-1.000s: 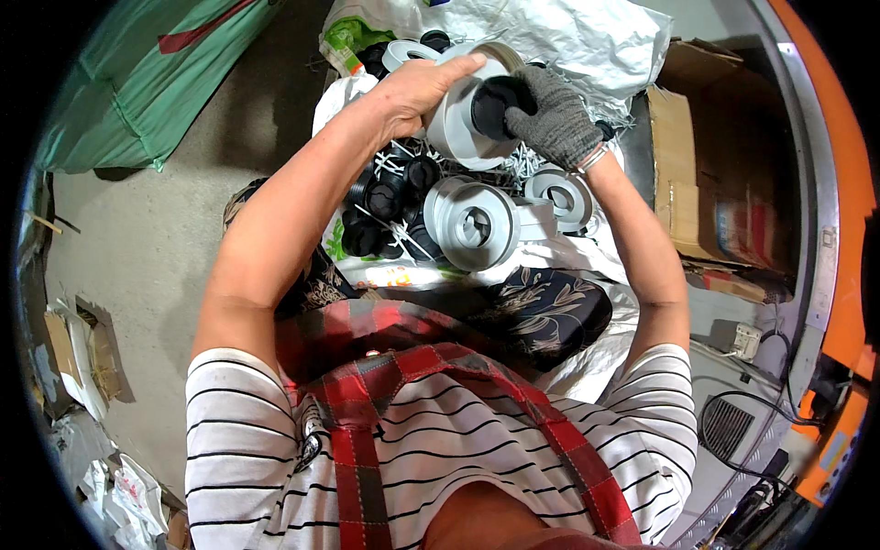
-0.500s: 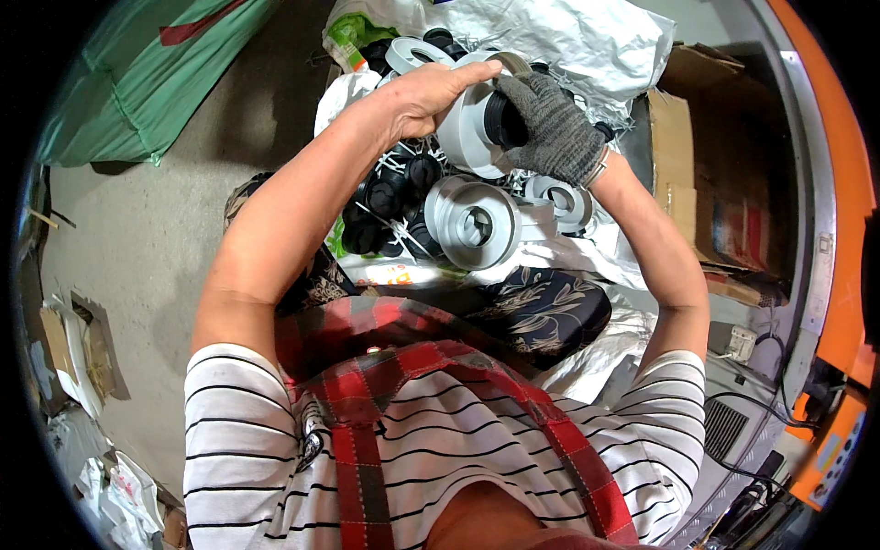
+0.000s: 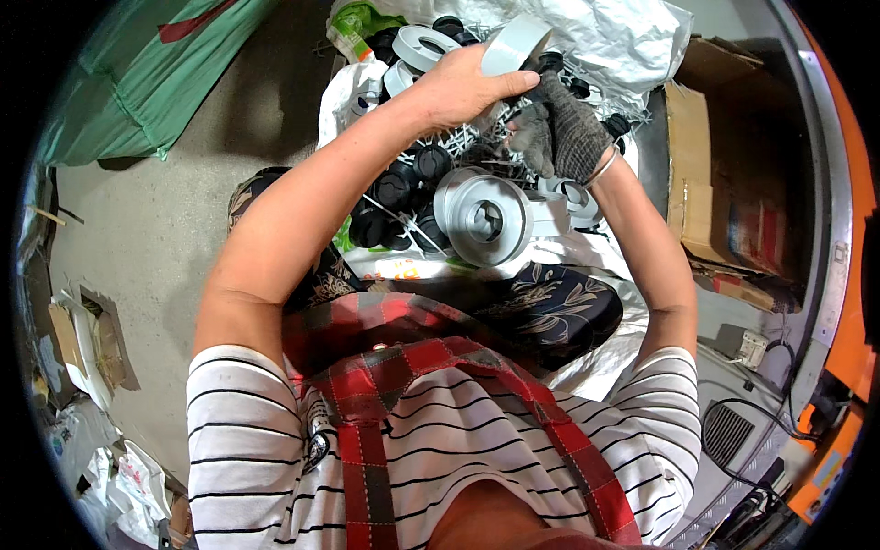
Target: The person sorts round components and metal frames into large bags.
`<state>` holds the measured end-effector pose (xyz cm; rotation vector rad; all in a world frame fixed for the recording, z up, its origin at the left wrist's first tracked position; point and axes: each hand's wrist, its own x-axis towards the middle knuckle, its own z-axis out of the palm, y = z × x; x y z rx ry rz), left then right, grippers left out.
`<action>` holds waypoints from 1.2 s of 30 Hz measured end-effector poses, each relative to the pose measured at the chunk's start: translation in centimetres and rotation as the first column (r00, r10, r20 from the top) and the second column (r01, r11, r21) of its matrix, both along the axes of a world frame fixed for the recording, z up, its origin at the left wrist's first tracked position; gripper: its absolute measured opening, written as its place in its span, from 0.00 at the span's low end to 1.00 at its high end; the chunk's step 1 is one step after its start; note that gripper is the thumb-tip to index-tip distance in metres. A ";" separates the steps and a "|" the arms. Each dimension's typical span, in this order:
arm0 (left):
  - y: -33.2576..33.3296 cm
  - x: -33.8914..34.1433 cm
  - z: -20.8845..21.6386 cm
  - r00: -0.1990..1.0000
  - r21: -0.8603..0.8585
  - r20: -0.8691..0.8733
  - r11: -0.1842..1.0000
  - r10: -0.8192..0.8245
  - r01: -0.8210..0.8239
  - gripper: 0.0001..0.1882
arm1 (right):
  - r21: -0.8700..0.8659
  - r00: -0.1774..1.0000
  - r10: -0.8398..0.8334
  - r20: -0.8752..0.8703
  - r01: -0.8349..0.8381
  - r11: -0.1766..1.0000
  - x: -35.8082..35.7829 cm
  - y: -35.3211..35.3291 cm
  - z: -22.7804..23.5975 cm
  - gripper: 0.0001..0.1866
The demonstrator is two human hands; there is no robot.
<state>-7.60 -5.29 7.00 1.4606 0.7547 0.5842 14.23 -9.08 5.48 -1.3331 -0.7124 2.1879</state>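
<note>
From my remote seat I judge this a holding step, its next move calling for steadiness. Over the sack (image 3: 600, 41), my left hand (image 3: 472, 87) closes on the collar (image 3: 519, 44), beyond its thumb above the sack's far half; my right hand (image 3: 566, 130) half-curls nearby (its hold, I can't tell).

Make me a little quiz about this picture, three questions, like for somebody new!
1. Choose: which hand wears the grey glove?
A) left
B) right
C) neither
2. True or false: the cardboard box is on the person's left side.
3. Fill in the colour: the left hand holds a ____ fitting.

Key:
1. B, the right hand.
2. False, it is on the person's right.
3. Grey.
</note>
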 end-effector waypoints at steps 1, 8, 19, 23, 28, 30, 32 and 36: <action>0.8 0.0 -1.1 0.993 0.267 -0.025 0.958 0.117 -0.106 0.36 | 0.117 0.962 0.175 0.212 -0.202 0.972 -0.2 0.3 -0.1 0.31; 1.9 -0.2 -4.0 0.957 0.628 -0.202 0.777 0.209 -0.038 0.48 | -0.243 -0.109 0.344 0.933 -0.894 0.376 -2.1 -4.8 -8.7 0.41; -0.1 -0.7 -5.8 0.944 -0.718 0.012 0.660 0.330 -0.221 0.18 | 0.509 0.699 0.070 0.712 -0.582 0.634 0.8 3.9 -5.2 0.17; 1.7 -1.3 -4.3 0.854 -0.570 -0.069 0.683 0.515 -0.458 0.09 | 0.572 0.492 -0.298 0.818 -0.635 0.520 5.3 10.2 -16.5 0.17; 2.7 -0.1 -3.8 0.797 -0.421 -0.104 0.700 0.595 -0.577 0.22 | 0.217 0.140 -0.168 0.976 -0.548 0.808 4.4 12.9 -24.2 0.29; 2.4 -2.0 -4.4 0.742 -0.364 -0.151 0.661 0.653 -0.656 0.26 | 0.135 0.129 -0.080 0.988 -0.505 0.852 0.6 12.2 -21.9 0.27; 2.9 0.0 -4.4 0.766 -0.320 -0.095 0.709 0.636 -0.628 0.27 | 0.257 0.015 -0.300 0.954 -0.559 0.788 6.2 12.0 -22.3 0.18; 2.3 -0.7 -4.1 0.835 -0.379 -0.047 0.764 0.548 -0.523 0.18 | 0.577 0.413 -0.413 0.812 -0.458 0.677 4.3 10.0 -13.3 0.24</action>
